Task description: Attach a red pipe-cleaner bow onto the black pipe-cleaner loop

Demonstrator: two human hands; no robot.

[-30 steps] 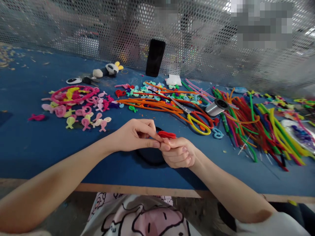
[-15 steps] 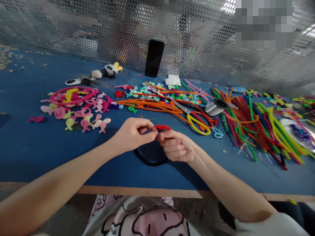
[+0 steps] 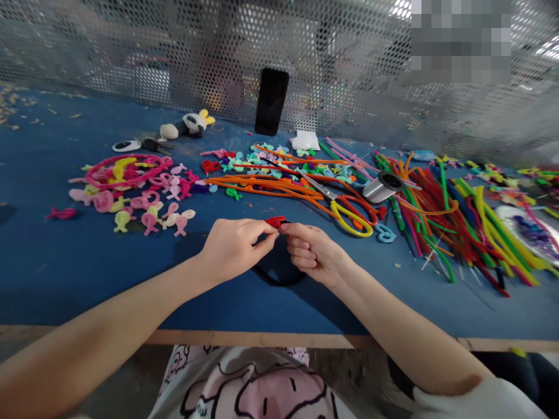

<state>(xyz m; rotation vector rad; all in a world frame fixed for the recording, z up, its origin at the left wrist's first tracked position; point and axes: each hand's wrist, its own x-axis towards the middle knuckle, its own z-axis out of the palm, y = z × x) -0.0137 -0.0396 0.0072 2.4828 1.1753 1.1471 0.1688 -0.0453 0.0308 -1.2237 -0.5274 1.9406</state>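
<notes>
My left hand (image 3: 231, 249) is closed, pinching a small red pipe cleaner shape (image 3: 276, 222) between thumb and forefinger. Right beside it, my right hand (image 3: 318, 253) has its thumb and forefinger pressed together on a black pipe cleaner ring (image 3: 279, 283), its other fingers curled in. The ring hangs below both hands, its upper part mostly hidden by them. The red piece meets the black ring at the fingertips; whether they are joined I cannot tell. Scissors (image 3: 349, 216) with yellow and red handles lie just beyond my right hand.
Small pink and yellow pipe cleaner shapes (image 3: 148, 218) lie to the left, with a pink ring (image 3: 91, 178) among them. Orange pipe cleaners (image 3: 271, 188), a wire spool (image 3: 379, 190) and a multicoloured bundle (image 3: 437, 215) lie ahead and right. A phone (image 3: 271, 102) leans against the perforated metal panel (image 3: 349, 75).
The red piece has shifted slightly left and tilted, and more of it is covered by my left fingers. My left hand has turned palm-down a little. The black ring has moved slightly right.
</notes>
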